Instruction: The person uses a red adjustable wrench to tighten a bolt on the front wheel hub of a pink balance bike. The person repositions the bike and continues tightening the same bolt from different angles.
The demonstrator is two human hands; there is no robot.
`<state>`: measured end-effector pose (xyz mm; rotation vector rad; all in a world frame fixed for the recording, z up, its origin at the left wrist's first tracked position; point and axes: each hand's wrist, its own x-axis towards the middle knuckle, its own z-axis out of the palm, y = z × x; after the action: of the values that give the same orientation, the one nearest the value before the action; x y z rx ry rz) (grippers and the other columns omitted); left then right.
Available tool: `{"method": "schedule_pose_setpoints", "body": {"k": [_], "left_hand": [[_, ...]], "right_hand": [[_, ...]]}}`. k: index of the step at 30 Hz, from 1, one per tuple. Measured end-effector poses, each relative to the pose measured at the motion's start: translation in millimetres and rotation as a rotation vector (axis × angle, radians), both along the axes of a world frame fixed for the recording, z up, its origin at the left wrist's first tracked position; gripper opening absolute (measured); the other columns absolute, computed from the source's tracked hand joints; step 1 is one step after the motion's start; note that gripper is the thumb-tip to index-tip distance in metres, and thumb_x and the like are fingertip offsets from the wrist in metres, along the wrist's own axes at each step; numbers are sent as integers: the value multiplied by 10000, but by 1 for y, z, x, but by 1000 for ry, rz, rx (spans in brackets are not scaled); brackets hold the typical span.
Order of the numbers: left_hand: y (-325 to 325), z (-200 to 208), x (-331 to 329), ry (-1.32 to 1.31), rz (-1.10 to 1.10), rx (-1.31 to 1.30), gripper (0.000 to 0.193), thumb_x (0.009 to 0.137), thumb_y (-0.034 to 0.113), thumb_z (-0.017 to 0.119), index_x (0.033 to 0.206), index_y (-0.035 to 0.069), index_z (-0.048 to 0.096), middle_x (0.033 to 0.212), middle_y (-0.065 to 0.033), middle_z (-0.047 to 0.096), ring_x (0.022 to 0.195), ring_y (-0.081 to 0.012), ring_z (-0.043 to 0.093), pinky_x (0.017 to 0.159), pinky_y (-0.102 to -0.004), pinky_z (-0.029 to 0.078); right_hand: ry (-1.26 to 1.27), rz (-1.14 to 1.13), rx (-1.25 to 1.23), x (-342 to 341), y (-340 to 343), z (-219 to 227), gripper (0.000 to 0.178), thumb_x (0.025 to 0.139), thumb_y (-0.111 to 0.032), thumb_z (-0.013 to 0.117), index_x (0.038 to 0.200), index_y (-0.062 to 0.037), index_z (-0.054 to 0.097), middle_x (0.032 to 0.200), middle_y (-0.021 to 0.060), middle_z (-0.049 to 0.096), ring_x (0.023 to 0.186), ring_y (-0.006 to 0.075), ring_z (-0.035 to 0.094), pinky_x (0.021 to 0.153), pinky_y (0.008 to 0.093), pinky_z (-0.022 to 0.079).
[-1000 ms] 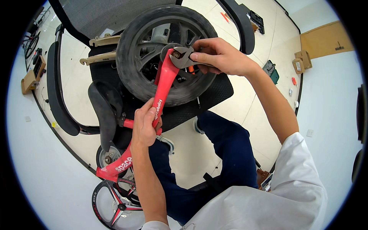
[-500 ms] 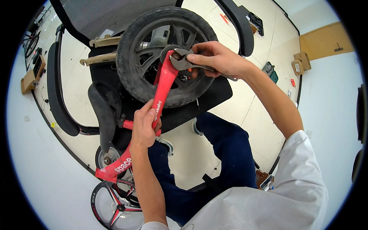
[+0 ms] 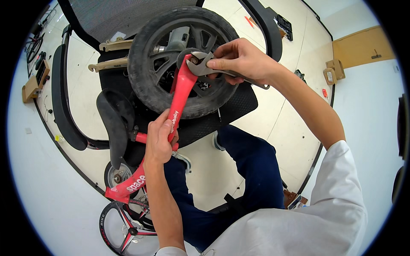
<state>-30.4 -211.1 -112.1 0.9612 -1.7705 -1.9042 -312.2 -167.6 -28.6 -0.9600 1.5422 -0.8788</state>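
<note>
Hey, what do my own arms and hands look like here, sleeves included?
Your left hand and right hand are ungloved, with no watch or band showing. The right sleeve is short, plain and whitish; only the edge of the left sleeve, also whitish, shows.

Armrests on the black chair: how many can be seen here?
2: the left armrest, left of the saddle, and the right armrest, beyond the right hand and partly cut off by the picture's top edge.
</note>
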Motion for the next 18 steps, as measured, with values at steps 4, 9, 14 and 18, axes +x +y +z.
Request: {"method": "schedule_pose_setpoints", "body": {"k": [4,9,14,18], "left_hand": [[0,1,-1,4,8,-9,435,927,347,408,1042,-38,574,591,-10,435,463,-91,372,451,-251,292],[-3,1,-7,-29,37,1,409,944,322,373,1029,-24,575,565,-25,438,461,-105,388,453,-267,309],[-3,2,-12,-47,70,19,418,972,289,343,1076,-31,591,566,-42,451,477,-125,418,463,-289,340],[-6,3,-11,-55,77,24,437,976,297,334,1118,-30,588,570,-38,452,480,-128,423,467,-287,340]], "right_hand": [[69,-94,-52,13,1,-2,313,916,-217,733,1003,62,623,791,126,708,509,98,533,449,224,393],[-302,-401,-24,54,0,-23,296,952,-208,692,1016,47,555,797,121,689,537,99,527,442,237,387],[-477,-598,-79,81,-14,-28,260,985,-175,636,1018,39,491,826,144,663,527,122,517,425,273,379],[-217,-670,-192,93,-23,-37,267,953,-184,671,960,43,530,756,122,659,498,120,541,413,260,409]]}}
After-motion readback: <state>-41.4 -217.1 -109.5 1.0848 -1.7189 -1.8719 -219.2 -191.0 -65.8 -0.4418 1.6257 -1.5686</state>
